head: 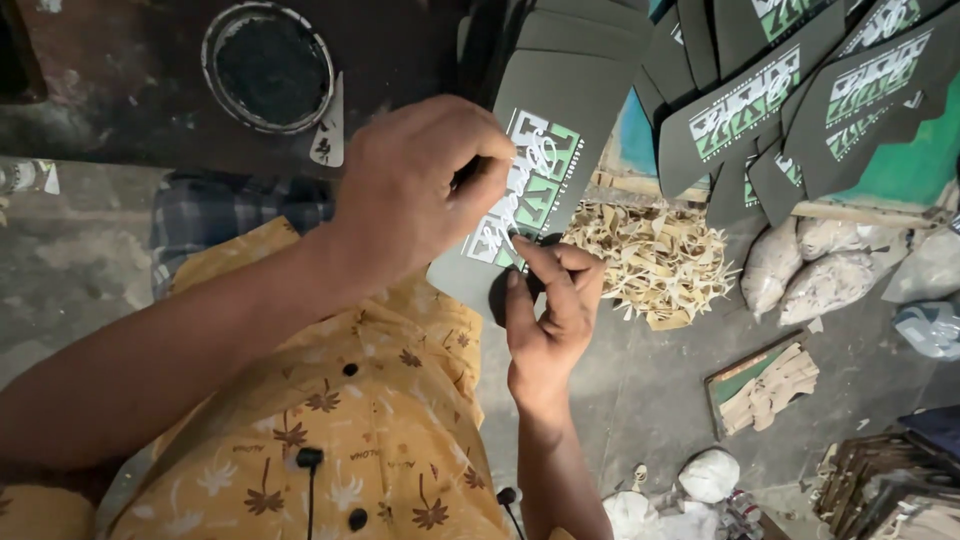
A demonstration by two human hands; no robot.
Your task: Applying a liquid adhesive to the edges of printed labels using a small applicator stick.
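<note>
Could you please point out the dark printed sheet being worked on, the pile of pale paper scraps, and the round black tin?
dark printed sheet (570, 110), head view, bare upper part.
pile of pale paper scraps (655, 258), head view, middle.
round black tin (270, 65), head view, dark centre.

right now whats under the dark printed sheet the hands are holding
Under the sheet the right hand pinches its lower edge, fingers partly tucked beneath. Below lie a pile of pale scraps and grey floor. The left hand covers the sheet's left part.

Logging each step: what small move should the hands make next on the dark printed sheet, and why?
Probably draw the left hand up and away: it pinches at the green-and-white print on the dark sheet, the right hand steadies the lower edge, and pale scraps are piled beside it.
</note>
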